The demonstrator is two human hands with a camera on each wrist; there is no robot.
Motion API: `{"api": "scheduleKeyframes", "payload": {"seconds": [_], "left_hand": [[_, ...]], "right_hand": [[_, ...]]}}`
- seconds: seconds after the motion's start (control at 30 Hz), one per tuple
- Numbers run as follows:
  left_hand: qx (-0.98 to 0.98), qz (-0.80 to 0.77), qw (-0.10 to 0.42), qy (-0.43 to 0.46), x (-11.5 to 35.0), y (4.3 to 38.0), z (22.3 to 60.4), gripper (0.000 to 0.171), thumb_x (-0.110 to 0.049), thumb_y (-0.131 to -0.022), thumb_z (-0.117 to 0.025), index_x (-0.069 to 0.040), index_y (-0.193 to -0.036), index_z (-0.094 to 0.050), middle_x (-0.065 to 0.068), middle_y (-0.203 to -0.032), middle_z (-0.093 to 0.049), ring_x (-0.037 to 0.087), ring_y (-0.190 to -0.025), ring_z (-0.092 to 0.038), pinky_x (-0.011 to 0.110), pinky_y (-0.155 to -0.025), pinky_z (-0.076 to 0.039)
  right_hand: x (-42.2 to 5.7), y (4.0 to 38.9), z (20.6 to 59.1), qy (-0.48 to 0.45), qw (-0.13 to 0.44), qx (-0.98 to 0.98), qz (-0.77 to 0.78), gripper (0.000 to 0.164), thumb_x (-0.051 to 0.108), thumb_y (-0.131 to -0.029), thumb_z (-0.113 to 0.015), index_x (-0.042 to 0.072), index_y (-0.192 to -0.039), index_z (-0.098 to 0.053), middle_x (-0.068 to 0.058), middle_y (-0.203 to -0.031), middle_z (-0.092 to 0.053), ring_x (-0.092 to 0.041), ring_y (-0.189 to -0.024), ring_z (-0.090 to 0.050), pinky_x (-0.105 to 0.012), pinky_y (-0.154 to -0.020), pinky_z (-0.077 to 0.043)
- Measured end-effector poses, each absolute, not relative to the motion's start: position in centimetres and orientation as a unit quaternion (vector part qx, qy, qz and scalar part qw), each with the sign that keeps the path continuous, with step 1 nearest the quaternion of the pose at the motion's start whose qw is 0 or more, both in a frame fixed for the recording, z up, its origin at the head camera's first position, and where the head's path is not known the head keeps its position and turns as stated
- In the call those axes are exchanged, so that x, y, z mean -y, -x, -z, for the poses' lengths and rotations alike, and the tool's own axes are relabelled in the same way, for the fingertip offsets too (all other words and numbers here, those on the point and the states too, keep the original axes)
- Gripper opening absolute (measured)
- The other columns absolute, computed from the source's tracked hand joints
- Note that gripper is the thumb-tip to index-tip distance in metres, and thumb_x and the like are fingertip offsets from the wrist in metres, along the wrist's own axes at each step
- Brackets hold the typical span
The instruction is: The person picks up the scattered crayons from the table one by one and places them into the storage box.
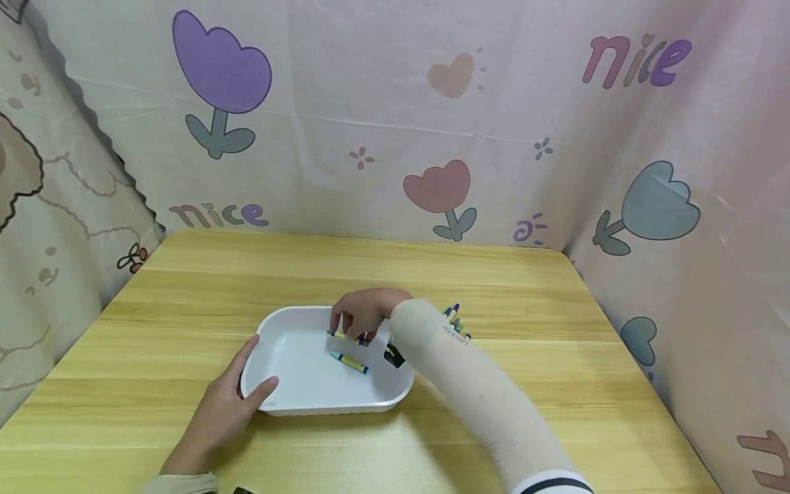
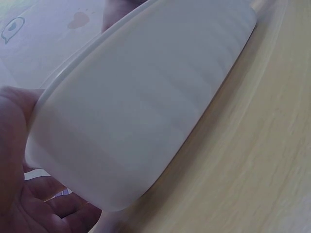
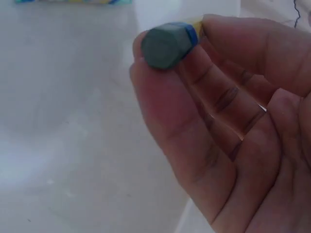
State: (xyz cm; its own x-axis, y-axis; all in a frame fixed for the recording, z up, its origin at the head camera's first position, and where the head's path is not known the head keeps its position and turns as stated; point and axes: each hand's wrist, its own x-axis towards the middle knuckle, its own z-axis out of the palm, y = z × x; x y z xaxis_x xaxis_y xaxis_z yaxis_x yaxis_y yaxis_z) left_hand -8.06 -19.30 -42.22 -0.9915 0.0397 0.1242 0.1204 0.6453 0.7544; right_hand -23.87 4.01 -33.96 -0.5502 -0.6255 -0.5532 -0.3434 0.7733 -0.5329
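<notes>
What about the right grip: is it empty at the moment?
No, in the right wrist view the right grip pinches a crayon whose green end faces the camera.

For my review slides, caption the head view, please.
Left hand holds a white tray; right hand pinches a crayon over it, another crayon lying inside.

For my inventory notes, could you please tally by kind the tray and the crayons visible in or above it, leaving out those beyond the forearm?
White tray: 1
Crayons: 2, including the held crayon
Total: 3
</notes>
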Motion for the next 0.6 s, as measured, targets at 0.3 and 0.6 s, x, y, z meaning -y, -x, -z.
{"api": "scheduleKeyframes", "payload": {"seconds": [0.3, 0.6], "left_hand": [[0.907, 0.416, 0.044, 0.04, 19.4, 8.0, 42.2, 0.079, -0.033, -0.095, -0.063, -0.011, -0.156, -0.019, 0.038, -0.138, -0.041, 0.05, -0.114, -0.052, 0.061, -0.088, -0.044], [0.907, 0.417, 0.04, 0.041, 19.2, 8.0, 42.2, 0.079, -0.034, -0.094, -0.062, -0.011, -0.156, -0.018, 0.038, -0.138, -0.041, 0.05, -0.113, -0.052, 0.061, -0.087, -0.045]], "right_hand": [[-3.4, 23.1, 34.9, 0.249, 0.393, -0.874, 0.141, 0.024, 0.002, -0.092, -0.063, 0.021, -0.107, -0.064, 0.0, -0.098, -0.059, -0.016, -0.081, -0.062, -0.026, -0.065, -0.054], [-4.0, 20.7, 33.8, 0.217, 0.367, -0.899, 0.099, 0.027, 0.01, -0.097, -0.058, 0.028, -0.116, -0.061, 0.005, -0.105, -0.057, -0.01, -0.081, -0.058, -0.022, -0.068, -0.051]]}}
